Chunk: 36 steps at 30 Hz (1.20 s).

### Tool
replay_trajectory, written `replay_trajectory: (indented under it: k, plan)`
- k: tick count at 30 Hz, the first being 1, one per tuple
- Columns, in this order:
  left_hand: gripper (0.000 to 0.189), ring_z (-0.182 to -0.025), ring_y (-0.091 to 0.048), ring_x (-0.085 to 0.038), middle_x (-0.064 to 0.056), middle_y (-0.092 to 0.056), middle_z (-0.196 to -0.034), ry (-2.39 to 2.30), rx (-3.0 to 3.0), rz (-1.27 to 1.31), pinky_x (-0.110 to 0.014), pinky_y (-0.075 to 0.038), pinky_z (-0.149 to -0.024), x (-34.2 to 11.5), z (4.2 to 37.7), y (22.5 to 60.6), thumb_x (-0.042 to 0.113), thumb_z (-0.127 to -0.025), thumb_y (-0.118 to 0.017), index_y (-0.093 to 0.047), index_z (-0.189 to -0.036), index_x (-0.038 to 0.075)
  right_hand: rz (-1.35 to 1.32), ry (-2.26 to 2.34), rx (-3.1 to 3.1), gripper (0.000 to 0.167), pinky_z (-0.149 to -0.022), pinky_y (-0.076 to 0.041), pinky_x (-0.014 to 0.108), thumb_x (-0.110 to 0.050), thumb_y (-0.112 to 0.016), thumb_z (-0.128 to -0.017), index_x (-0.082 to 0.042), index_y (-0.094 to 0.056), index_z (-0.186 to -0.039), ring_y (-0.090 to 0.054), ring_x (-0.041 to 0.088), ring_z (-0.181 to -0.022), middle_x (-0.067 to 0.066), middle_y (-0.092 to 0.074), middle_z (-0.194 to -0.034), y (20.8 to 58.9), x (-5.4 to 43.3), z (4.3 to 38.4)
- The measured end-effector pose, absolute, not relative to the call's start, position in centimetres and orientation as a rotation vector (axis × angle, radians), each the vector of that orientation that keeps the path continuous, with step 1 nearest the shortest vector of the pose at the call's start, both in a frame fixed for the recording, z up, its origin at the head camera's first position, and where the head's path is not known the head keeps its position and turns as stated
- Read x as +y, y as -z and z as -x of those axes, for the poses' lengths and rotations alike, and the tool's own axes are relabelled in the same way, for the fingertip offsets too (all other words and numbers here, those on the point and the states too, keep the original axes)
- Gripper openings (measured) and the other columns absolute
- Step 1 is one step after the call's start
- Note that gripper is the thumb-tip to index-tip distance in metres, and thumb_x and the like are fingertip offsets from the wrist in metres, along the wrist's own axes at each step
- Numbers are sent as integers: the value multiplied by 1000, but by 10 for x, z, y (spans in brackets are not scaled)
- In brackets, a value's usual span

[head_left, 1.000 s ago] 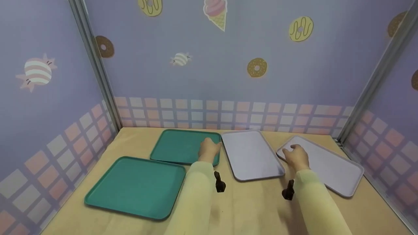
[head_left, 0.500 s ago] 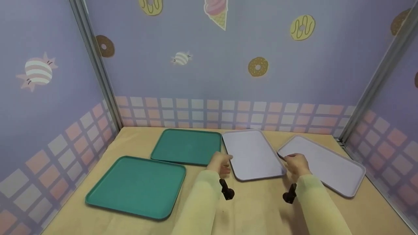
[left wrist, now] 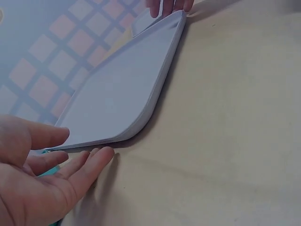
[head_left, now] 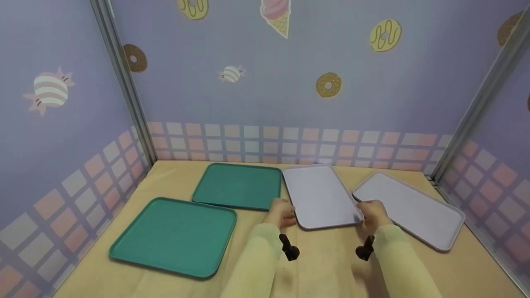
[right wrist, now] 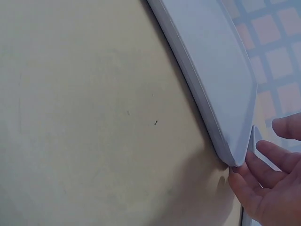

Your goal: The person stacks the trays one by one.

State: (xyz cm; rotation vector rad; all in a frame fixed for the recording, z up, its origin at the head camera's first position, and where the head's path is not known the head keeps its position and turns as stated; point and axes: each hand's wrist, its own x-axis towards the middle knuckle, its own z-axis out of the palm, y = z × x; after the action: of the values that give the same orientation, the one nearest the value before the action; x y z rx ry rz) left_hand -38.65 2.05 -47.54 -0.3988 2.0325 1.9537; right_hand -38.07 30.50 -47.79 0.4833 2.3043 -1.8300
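A pale lavender-white rectangular tray (head_left: 321, 194) lies on the table between my two hands. At its left edge is my left hand (head_left: 280, 212); in the left wrist view the thumb is over the rim and the extended fingers (left wrist: 96, 162) are beside and below it. My right hand (head_left: 373, 212) is at the near right corner of the same tray. In the right wrist view its fingertips touch that corner (right wrist: 235, 160) from the side, while the thumb stands apart. Whether either hand bears any of the tray's weight cannot be told.
A second pale tray (head_left: 414, 213) lies slanted at the right, close to my right hand. Two green trays lie at the left, one toward the back (head_left: 238, 186) and one nearer (head_left: 174, 238). Patterned walls (head_left: 265, 103) enclose the cloth-covered table (head_left: 319, 265).
My left hand has come from above the back green tray, toward me and right, to the middle pale tray's left edge. My right hand has come down from the right tray to the middle tray's corner.
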Motion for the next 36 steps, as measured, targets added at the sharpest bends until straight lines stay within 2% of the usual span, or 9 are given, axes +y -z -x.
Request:
replay_trajectory:
  k: [3, 7, 9, 14, 17, 21, 28, 33, 36]
  plan:
    - [56, -122, -66, -39, -31, -55, -143, -1923, 2083, 362, -41, -63, -92, 20, 386, 476, -1, -102, -54, -38, -156, -4, -495, 1751, 2367, 56, -99, -53, 35, -15, -50, -100, 19, -39, -144, -53, 31, -118, 28, -48, -139, 481, 306, 382]
    - [53, -115, -68, -37, -30, -59, -137, -1836, 2168, 331, -41, -65, -87, 16, 387, 475, 5, -104, -55, -41, -154, -3, -514, 1641, 2420, 51, -84, -55, 29, -17, -53, -99, 16, -48, -139, -55, 27, -106, 20, -54, -122, 485, 310, 384]
    - [52, -112, -69, -36, -28, -60, -135, -1800, 2195, 317, -42, -65, -84, 13, 388, 475, 9, -104, -54, -42, -154, -2, -493, 1589, 2435, 53, -79, -54, 26, -20, -53, -101, 12, -48, -142, -56, 24, -103, 19, -56, -123, 488, 312, 384]
    - [53, -100, -72, -33, -23, -62, -133, -1727, 2240, 308, -41, -66, -80, 6, 392, 475, 12, -105, -55, -43, -155, 1, -410, 1604, 2415, 53, -80, -57, 25, -17, -54, -103, 9, -45, -148, -62, 17, -98, 20, -63, -127, 492, 312, 386]
    - [54, -86, -74, -31, -21, -66, -126, -1681, 2268, 311, -40, -66, -76, 2, 393, 475, 10, -103, -60, -45, -154, 3, -360, 1619, 2433, 48, -76, -58, 25, -11, -56, -101, 11, -50, -144, -65, 12, -87, 13, -71, -112, 496, 313, 387]
    - [51, -72, -71, -25, -19, -68, -115, -1641, 2287, 296, -40, -66, -73, -2, 394, 477, 4, -100, -64, -52, -150, 4, -304, 1592, 2450, 46, -70, -57, 24, -9, -56, -100, 11, -52, -142, -64, 12, -81, 4, -73, -95, 497, 316, 386]
    - [43, -88, -76, -36, -23, -61, -137, -1655, 2287, 267, -41, -67, -75, -9, 390, 477, -2, -97, -64, -62, -140, 2, -234, 1589, 2394, 48, -71, -57, 24, -8, -62, -96, 10, -55, -140, -63, 11, -80, 0, -72, -91, 496, 321, 378]
    - [42, -87, -76, -38, -22, -64, -131, -1711, 2212, 266, -46, -66, -79, -17, 385, 478, -3, -96, -65, -64, -138, 3, -207, 1665, 2291, 55, -75, -58, 26, -11, -63, -98, 8, -48, -147, -65, 10, -83, -3, -73, -92, 500, 324, 372]
    - [43, -84, -76, -34, -21, -65, -130, -1731, 2194, 260, -44, -66, -75, -20, 381, 481, -3, -96, -65, -64, -138, 4, -183, 1711, 2249, 58, -72, -56, 25, -10, -65, -98, 9, -46, -149, -63, 9, -78, -5, -72, -86, 500, 325, 366]
